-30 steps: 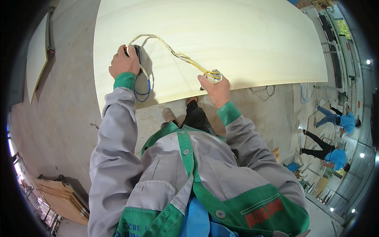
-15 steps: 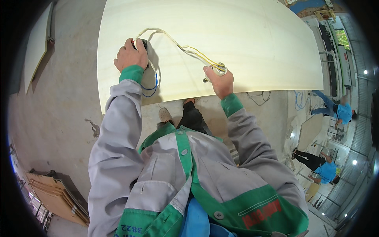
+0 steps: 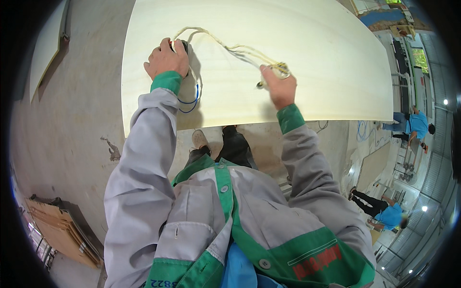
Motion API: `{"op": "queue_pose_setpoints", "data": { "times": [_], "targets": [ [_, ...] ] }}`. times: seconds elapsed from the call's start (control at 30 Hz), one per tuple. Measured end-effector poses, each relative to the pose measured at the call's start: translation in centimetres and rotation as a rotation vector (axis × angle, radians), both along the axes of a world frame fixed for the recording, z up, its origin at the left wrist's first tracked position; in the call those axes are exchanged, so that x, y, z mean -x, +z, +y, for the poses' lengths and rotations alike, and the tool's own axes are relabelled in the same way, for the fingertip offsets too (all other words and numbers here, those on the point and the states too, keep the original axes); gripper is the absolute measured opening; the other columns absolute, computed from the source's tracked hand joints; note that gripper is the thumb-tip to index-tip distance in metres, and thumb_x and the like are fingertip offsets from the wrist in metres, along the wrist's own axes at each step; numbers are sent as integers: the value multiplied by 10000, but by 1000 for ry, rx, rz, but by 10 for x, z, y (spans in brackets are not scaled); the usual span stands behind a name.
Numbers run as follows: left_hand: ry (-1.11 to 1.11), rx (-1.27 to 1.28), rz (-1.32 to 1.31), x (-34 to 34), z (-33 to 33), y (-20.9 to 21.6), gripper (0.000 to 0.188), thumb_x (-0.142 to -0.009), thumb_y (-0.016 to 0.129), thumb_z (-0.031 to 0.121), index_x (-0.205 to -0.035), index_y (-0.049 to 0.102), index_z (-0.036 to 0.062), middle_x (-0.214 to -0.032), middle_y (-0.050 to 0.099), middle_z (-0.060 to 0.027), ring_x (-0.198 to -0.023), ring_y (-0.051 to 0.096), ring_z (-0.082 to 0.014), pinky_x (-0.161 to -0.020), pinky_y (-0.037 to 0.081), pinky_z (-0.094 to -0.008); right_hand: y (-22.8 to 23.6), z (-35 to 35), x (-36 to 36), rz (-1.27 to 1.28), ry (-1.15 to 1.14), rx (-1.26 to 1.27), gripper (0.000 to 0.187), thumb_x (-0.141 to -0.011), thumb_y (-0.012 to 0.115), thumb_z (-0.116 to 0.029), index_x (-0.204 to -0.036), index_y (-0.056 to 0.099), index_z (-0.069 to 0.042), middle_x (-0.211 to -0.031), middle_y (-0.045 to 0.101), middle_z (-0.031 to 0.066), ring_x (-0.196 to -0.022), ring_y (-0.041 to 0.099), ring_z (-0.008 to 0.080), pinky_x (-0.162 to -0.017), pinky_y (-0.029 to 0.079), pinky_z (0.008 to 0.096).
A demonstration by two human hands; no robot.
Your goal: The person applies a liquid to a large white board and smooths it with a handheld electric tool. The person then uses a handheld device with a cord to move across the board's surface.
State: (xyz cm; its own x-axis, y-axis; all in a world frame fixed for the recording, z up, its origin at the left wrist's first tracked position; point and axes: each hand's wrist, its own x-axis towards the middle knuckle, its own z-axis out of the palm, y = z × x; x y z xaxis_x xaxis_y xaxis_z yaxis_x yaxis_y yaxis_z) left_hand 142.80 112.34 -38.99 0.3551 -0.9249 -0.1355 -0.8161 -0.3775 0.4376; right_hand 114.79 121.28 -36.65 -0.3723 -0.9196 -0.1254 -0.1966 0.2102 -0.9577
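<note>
A pale cream board (image 3: 331, 53) lies flat in front of me. On its left part my left hand (image 3: 168, 60) is wrapped over a black hand-sized tool with a bit of red (image 3: 185, 46); most of the tool is hidden under my palm. From it an off-white cable (image 3: 206, 31) arcs across the board to my right hand (image 3: 279, 87). My right hand is closed round a gathered bundle of the cable with yellow strands (image 3: 282, 70). A small dark end (image 3: 260, 85) pokes out beside my thumb. Next to my left wrist a blue wire (image 3: 197, 98) loops onto the board.
Flat brown sheets (image 3: 62, 225) are stacked at the lower left, and another pale panel (image 3: 48, 48) stands at the upper left. Two people in blue shirts, one farther (image 3: 417, 124) and one nearer (image 3: 389, 215), are off to the right. Blue tubing (image 3: 363, 130) lies on the floor.
Both hands have moved a little farther over the board and to the right, the right hand more so, carrying the cable bundle. The left hand keeps its hold on the black tool.
</note>
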Motion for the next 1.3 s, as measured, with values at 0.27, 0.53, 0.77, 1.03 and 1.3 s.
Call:
{"op": "queue_pose_setpoints", "data": {
  "times": [0.27, 0.53, 0.77, 1.03, 1.3],
  "targets": [
    [25, 40, -39, -2, -2, -1, 588, -1020, 398, 528, -1429, 601, 156, -1336, 672, -185, -1274, 607, -368, -1100, 398, -530, 11, -18, -11, 74, 9, -45, 203, -892, 807, -178, -939, 721, -1, -843, 687, 34, -692, 626, 113, -609, 536, 299],
    [15, -10, -5, -3, -2, -6, 600, -1025, 363, 532, -1449, 568, 161, -1373, 637, -175, -1320, 565, -336, -1125, 345, -517, -6, -18, -6, 148, 44, -126, 302, -867, 826, -254, -978, 750, 17, -824, 723, 33, -742, 653, 118, -665, 531, 297],
    [51, 2, -17, -2, -5, -5, 605, -1025, 360, 532, -1452, 569, 158, -1364, 645, -173, -1325, 562, -340, -1138, 340, -514, -4, -20, -6, -91, 42, 129, 296, -869, 820, -270, -970, 757, 1, -818, 738, 37, -724, 660, 122, -664, 533, 300],
    [91, 33, -18, -3, -6, -18, 582, -1028, 383, 523, -1442, 581, 166, -1348, 658, -171, -1293, 589, -347, -1117, 371, -504, -7, -24, -5, -18, 99, -24, 325, -857, 826, -283, -929, 725, 18, -793, 716, 34, -703, 653, 114, -638, 529, 302],
    [119, 40, -37, -1, 0, -8, 583, -1027, 392, 528, -1435, 591, 162, -1331, 671, -171, -1277, 601, -353, -1103, 382, -511, 16, -39, -5, 138, 130, -139, 363, -828, 819, -343, -883, 707, -2, -764, 707, 44, -680, 646, 147, -667, 533, 328]
  ]
}}
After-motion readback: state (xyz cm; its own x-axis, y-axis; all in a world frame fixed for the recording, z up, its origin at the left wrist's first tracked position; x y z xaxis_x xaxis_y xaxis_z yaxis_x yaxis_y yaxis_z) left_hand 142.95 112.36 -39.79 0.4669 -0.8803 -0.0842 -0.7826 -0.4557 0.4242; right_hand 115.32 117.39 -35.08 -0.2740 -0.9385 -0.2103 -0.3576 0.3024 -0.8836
